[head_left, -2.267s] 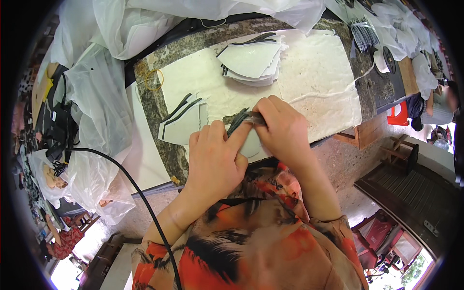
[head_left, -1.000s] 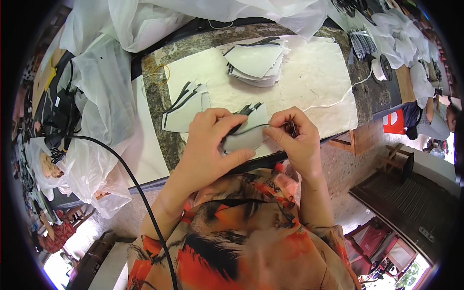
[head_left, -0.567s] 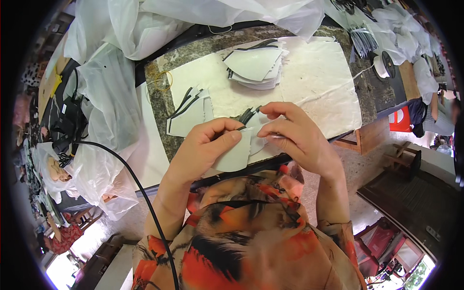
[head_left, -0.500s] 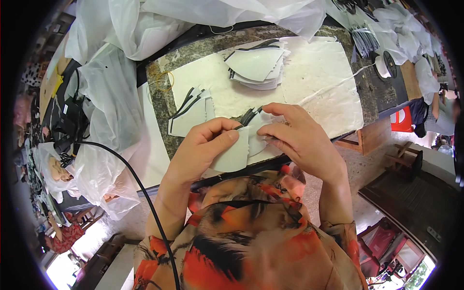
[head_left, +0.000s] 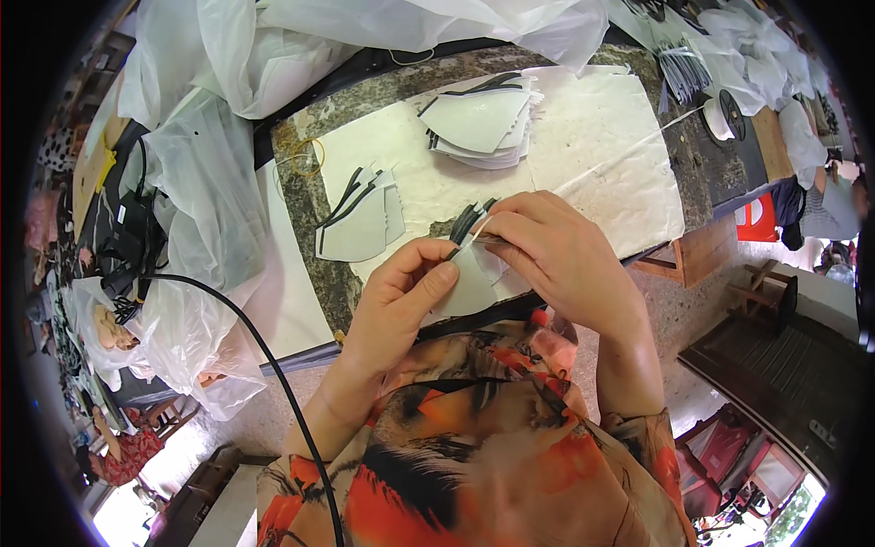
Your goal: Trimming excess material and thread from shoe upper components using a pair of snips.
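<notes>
My left hand (head_left: 412,294) pinches a pale grey-white cut piece (head_left: 469,287) with black trim between thumb and fingers, at the near edge of the work board. To its right, my right hand (head_left: 561,255) is closed on a thin white strip (head_left: 476,232) that slants down to the left thumb. Something narrow and dark shows under the right fingers, too covered to name. Just beyond my fingertips lie several black trim ends (head_left: 465,221). Farther left are similar pale pieces with black trim (head_left: 360,223). A thicker stack of them (head_left: 480,123) lies at the far middle.
Cream paper (head_left: 602,155) covers much of the worn board (head_left: 342,96). At the right sits a spool of white tape (head_left: 717,118), its tape running over the paper. Plastic bags (head_left: 205,173) crowd the left and far sides. A black cable (head_left: 264,351) crosses my left arm.
My left hand has shifted slightly right, tilting the pale piece. My right hand has closed in beside it, and a white strip now shows between the two hands.
</notes>
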`<state>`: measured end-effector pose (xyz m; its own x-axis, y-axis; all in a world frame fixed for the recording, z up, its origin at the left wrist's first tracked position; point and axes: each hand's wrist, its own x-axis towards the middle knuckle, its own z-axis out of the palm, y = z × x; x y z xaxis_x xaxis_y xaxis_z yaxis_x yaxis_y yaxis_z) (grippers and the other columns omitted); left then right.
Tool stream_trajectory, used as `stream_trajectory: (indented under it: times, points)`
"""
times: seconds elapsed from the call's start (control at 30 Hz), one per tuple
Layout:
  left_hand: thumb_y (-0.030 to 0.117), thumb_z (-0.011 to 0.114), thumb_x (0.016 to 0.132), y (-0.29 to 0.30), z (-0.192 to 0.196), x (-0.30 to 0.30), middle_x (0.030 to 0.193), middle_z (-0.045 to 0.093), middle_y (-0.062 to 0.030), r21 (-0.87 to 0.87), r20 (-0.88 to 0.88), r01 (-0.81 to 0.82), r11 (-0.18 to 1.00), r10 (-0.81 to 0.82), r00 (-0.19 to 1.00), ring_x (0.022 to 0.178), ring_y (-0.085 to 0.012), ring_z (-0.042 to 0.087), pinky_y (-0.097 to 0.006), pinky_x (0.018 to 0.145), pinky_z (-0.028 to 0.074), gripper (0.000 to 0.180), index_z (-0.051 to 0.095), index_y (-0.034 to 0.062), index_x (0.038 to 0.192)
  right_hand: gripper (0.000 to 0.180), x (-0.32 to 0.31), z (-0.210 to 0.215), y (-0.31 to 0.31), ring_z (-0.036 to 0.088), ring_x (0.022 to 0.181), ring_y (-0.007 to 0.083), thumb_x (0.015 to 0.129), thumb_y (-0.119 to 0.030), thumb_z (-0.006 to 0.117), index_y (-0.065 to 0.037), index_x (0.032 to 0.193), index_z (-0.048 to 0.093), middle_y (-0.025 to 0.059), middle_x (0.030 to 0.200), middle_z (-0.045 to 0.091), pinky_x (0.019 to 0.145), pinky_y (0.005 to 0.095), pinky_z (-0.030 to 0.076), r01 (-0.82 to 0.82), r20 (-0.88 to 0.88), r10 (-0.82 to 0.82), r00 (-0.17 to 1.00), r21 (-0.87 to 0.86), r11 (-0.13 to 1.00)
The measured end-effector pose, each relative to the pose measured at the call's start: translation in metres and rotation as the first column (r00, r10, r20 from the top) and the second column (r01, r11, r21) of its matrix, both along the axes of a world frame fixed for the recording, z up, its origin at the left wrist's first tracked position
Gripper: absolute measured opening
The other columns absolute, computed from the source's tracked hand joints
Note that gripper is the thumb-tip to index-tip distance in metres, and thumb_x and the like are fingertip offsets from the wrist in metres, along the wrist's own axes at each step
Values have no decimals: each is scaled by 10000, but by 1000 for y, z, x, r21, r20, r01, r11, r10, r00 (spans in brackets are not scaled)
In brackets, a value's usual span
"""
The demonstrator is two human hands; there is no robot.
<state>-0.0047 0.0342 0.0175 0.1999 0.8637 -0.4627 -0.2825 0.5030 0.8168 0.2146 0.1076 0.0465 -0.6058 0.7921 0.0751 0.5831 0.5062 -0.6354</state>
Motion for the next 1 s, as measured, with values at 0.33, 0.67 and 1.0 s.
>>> stream_trajectory:
  times: [0.33, 0.67, 1.0]
  points:
    - [134, 624, 1039, 0, 14, 8, 1003, 627, 27, -90, 90, -58, 994, 66, 994, 915, -46, 563, -201, 815, 464, 202, 649, 45, 1219, 154, 0, -4, 1, 627, 1021, 291, 923, -172, 641, -82, 1041, 683, 78, 1053, 645, 813, 410, 544, 15, -52, -12, 999, 48, 999]
    - [103, 604, 1040, -1, 7, 11, 1077, 642, -4, -81, 213, -53, 995, 70, 975, 975, -75, 602, -248, 890, 514, 243, 620, 41, 1275, 265, 3, 14, 8, 631, 971, 342, 1026, -268, 555, -39, 1023, 688, 147, 952, 666, 837, 413, 506, -89, -102, 52, 993, -401, 912]
    - [97, 615, 1031, -2, 5, 14, 1042, 641, 0, -49, 189, -113, 992, 121, 975, 949, -79, 600, -239, 887, 506, 245, 629, 43, 1269, 412, 4, 2, 10, 623, 925, 299, 1075, -341, 489, 21, 1033, 681, 156, 968, 678, 854, 375, 498, -159, -333, -59, 941, -591, 791]
